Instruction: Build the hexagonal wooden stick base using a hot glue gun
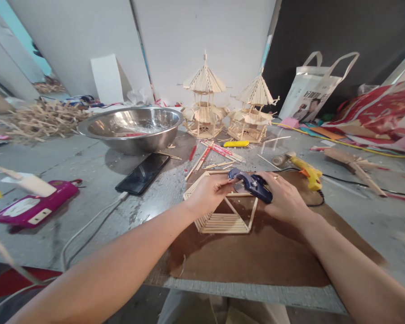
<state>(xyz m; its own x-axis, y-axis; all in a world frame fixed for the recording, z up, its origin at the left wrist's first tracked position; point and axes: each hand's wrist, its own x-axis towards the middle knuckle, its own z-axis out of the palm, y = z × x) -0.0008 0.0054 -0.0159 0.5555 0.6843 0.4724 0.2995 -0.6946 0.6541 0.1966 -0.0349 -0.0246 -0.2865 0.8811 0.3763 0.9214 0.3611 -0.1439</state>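
Note:
A hexagonal frame of glued wooden sticks [222,220] lies on a brown board [256,256] in front of me. My left hand [207,193] rests on the frame's left side, fingers pinched at a thin stick near its top edge. My right hand [285,195] is closed round a dark blue cutter [251,183] whose jaws point left toward the left fingertips. A ring shows on a right finger.
A yellow glue gun [307,172] lies right of my hands with its black cord. Behind stand two stick pagodas [204,101] [253,110], a steel bowl [133,128], a black phone [143,173], loose sticks [216,155] and a pink glue gun [33,204] at left.

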